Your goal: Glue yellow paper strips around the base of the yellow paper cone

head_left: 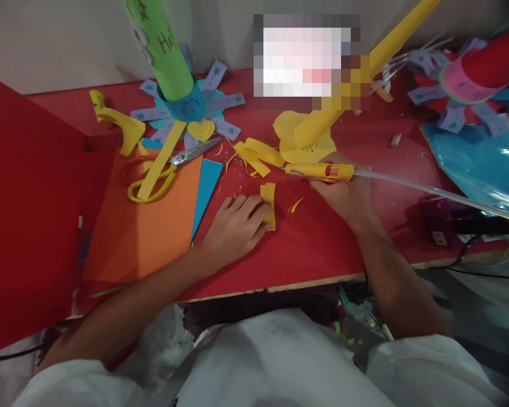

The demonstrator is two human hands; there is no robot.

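Observation:
My left hand (pixel 238 227) lies on the red table with its fingers curled, holding down a small folded yellow paper strip (pixel 270 195). My right hand (pixel 346 195) is wrapped round a yellow hot glue gun (pixel 311 170), its nozzle pointing left above the strip. A long clear glue stick (pixel 424 187) runs out of the gun's back. Just beyond the gun stands a yellow paper tube (pixel 322 124) on a flower-shaped yellow base (pixel 286 133). Loose yellow strips (pixel 257 155) lie left of the nozzle.
Scissors (pixel 173 164) with yellow handles lie on orange sheets (pixel 161 237) at left, a yellow strip across them. Behind stands a green paper tube (pixel 169 62) with purple tabs. At right are a red paper tube (pixel 498 62), a blue glossy packet (pixel 479 164) and black cables (pixel 458 263).

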